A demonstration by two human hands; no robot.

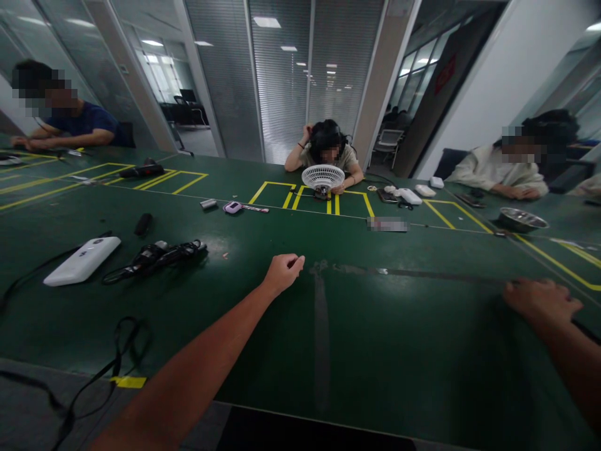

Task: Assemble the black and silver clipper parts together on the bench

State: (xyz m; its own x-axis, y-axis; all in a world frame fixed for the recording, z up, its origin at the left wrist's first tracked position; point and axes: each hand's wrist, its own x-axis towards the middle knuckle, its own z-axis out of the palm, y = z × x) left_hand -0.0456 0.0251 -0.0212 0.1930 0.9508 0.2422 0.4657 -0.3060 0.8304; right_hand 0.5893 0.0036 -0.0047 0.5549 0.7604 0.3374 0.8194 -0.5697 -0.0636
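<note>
My left hand [284, 274] is curled into a loose fist at the middle of the green table [389, 351]. No object shows in it, and its underside is hidden. Just right of the fist lies the corner of a grey strip mark [322, 338], which runs toward the near edge. A second dark strip [422, 273] stretches right toward my other hand. At the far right, my right hand [542, 300] rests palm down with its fingers partly spread. A dark edge [586, 331] shows beside its wrist; I cannot tell what it is.
On the left are a white power bank [83, 260], a bundled black cable [159, 255], a small black object [143, 224] and a black strap [124, 351]. Across sit several people, one behind a white fan [323, 178]. A metal bowl [523, 219] stands at the right.
</note>
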